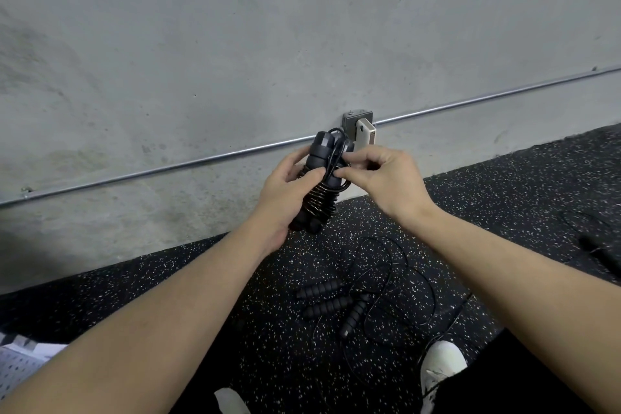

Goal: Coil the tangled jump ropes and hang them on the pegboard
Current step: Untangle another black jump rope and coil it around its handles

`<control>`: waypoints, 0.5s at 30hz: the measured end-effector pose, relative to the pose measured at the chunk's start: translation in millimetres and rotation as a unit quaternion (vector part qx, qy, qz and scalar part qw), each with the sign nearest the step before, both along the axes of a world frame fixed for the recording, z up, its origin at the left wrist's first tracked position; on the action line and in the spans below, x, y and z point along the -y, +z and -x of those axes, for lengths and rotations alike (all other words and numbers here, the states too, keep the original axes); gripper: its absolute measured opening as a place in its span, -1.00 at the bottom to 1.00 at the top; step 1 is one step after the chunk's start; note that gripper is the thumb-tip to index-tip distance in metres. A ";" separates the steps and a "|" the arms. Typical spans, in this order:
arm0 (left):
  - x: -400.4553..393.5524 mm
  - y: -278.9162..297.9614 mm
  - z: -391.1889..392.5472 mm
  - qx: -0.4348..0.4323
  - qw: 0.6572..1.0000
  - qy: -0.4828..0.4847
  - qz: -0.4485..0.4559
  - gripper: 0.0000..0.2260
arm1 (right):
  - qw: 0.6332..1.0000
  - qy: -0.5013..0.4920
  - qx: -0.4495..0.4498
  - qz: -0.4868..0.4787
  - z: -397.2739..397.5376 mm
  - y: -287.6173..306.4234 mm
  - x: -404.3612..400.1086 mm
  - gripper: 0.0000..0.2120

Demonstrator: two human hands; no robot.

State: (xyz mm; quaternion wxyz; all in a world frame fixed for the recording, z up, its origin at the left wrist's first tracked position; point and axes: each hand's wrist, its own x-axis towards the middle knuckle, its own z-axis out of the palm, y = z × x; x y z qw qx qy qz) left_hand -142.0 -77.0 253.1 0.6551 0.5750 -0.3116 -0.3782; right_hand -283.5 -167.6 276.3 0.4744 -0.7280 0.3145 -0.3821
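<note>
A black jump rope (322, 175) has its thin cord wound in coils around its two handles, held up in front of the concrete wall. My left hand (289, 191) grips the handle bundle from the left. My right hand (379, 178) pinches the cord's loose end against the bundle's right side. On the speckled floor below lie three more black foam handles (332, 302) with thin black cord (396, 279) looping loosely around them. A corner of white pegboard (16, 366) shows at the bottom left.
A metal conduit (470, 101) runs along the grey wall to an outlet box (358, 118) with a white plug. My white shoes (440, 363) stand near the tangled cord. Another dark cord (594, 239) lies on the floor at the right.
</note>
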 end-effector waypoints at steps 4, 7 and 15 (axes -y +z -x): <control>-3.8 3.8 -2.6 -0.003 0.998 -0.055 -0.038 -0.66 | 0.999 0.010 0.032 -0.029 2.1 -6.0 -2.8 -0.82; -6.5 5.8 5.4 -0.038 0.996 -0.075 -0.039 -0.71 | 1.000 -0.008 0.019 -0.015 0.4 -8.6 -2.4 -0.83; -8.5 2.9 6.9 -0.049 0.995 -0.066 -0.052 -0.76 | 0.992 -0.030 -0.100 0.069 -1.2 -11.5 -10.8 -0.77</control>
